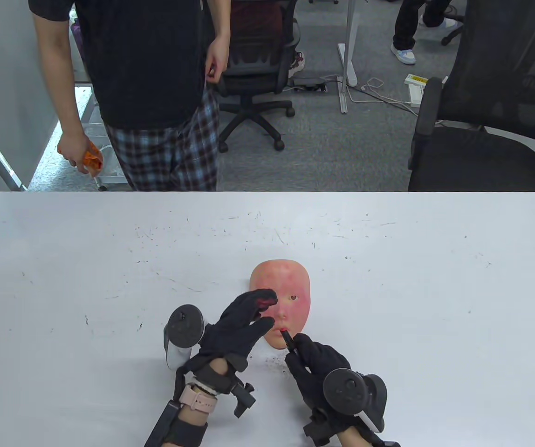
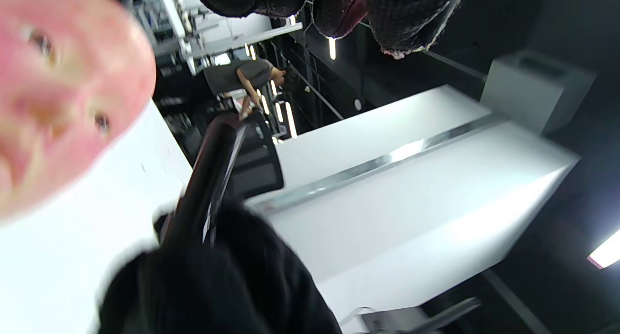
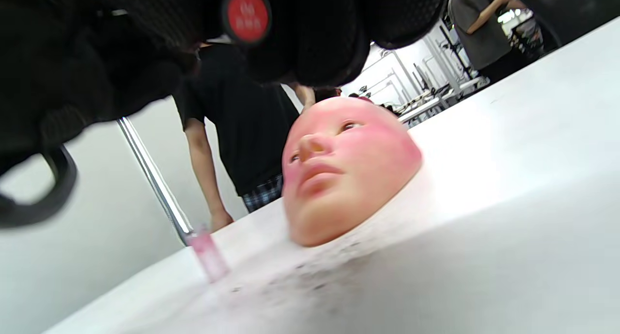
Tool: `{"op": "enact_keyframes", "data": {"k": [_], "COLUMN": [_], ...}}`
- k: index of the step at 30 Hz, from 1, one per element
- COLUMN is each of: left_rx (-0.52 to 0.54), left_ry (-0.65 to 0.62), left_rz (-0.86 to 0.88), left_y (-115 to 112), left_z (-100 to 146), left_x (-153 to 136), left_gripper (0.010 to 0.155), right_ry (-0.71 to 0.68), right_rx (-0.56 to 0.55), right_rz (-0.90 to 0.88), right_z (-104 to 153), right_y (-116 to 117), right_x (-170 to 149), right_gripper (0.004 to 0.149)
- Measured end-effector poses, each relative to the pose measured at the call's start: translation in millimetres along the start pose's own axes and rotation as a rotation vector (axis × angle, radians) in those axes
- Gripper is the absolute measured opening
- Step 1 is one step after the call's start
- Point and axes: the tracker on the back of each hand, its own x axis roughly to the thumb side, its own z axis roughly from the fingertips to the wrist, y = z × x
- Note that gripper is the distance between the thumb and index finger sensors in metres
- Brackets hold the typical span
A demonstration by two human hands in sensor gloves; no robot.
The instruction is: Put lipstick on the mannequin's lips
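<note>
A skin-toned mannequin face mask (image 1: 291, 288) lies face up on the white table (image 1: 388, 279), chin toward me. My right hand (image 1: 314, 365) grips a black lipstick (image 1: 290, 339). Its red tip is by the mask's mouth; I cannot tell if it touches. The right wrist view shows the mask (image 3: 339, 169) with pink lips and the lipstick's red-labelled base (image 3: 245, 15) between my fingers. My left hand (image 1: 244, 326) is spread over the mask's left side, holding nothing. The left wrist view shows the blurred mask (image 2: 58, 96) and the lipstick tube (image 2: 208, 174).
A small clear pink cap (image 3: 208, 251) stands on the table left of the mask's chin. Dark crumbs (image 1: 272, 358) lie on the table below the chin. A person (image 1: 146, 93) stands at the far edge. Office chairs (image 1: 482, 116) stand behind.
</note>
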Motion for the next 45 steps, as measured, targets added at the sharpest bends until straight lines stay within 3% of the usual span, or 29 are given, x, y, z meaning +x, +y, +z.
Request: {"op": "enact_keyframes", "data": {"k": [5,9,16,26,30,45], "left_rx": [-0.041,-0.119,-0.186,-0.273,-0.287,-0.29], "left_ry": [0.086,0.202,0.298,0.416,0.414,0.414], "left_rz": [-0.348,-0.448,-0.575,-0.606,-0.525,-0.531], "left_y": [3.6,-5.6,-16.0,-27.1,-27.3,-26.6], "left_z": [-47.3,-79.9,-108.8,-118.4,-118.3,-117.6], "left_x": [11.4,-7.2,-38.8,-66.4,-69.5,-69.2], "left_gripper": [0.067,0.072,0.076,0.073,0.072,0.072], "right_ry": [-0.009,-0.013,-0.033,-0.067,-0.056,-0.069], "right_rx": [0.026,-0.004,-0.001,0.055,0.086,0.141], "right_rz": [0.137,0.285,0.419,0.544,0.566,0.634], "right_z": [-1.8,-1.6,-9.1,-21.8,-25.1,-29.7], "right_y": [7.4,10.9,22.5,38.1,40.8,47.4], "right_x": [1.3,5.4,9.9,23.8,24.8,32.0], "right_gripper": [0.055,0.055,0.055,0.054,0.054,0.053]}}
